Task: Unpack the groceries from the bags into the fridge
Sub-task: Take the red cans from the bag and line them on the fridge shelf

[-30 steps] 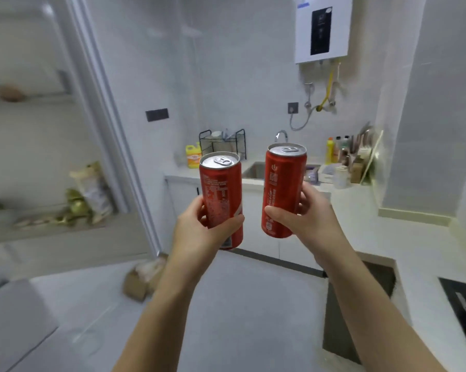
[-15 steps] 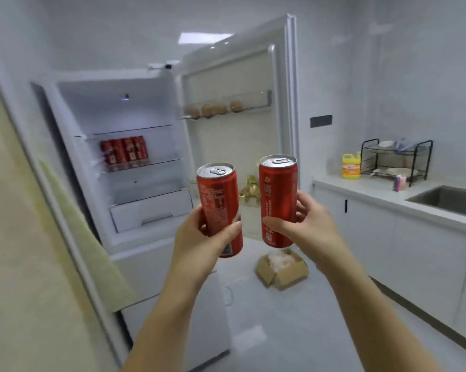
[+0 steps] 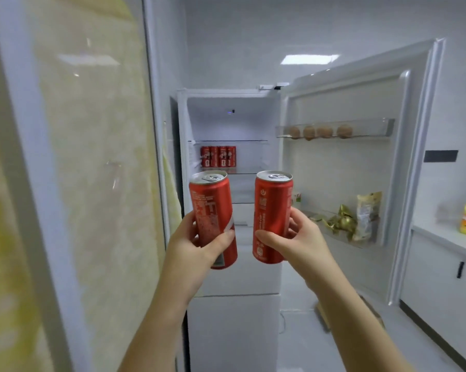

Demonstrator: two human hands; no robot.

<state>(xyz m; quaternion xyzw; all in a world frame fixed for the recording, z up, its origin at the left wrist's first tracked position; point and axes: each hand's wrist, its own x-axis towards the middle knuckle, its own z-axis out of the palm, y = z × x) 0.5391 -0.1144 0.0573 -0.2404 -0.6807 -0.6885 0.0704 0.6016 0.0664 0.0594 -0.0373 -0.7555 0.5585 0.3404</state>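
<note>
1. Both cans are in the air in front of the open fridge [image 3: 234, 326], neither inside it yet. My left hand [image 3: 199, 245] wraps the left can [image 3: 213, 210], thumb across the front and fingers curled behind. The can leans, its top towards the left, so it may land on its edge and topple.
2. My right hand [image 3: 293, 242] grips the right can [image 3: 272, 210] low down, thumb in front and fingers round the far side. I judge that a low hold on a tall can lets it tip when released.
3. A row of red cans [image 3: 218, 156] stands at the left of the shelf [image 3: 250, 173]. Bringing two in together risks knocking that row over.
4. The shelf gap looks low, so a rim could catch.
5. With both hands full, I cannot steady the door [image 3: 347, 170].
</note>
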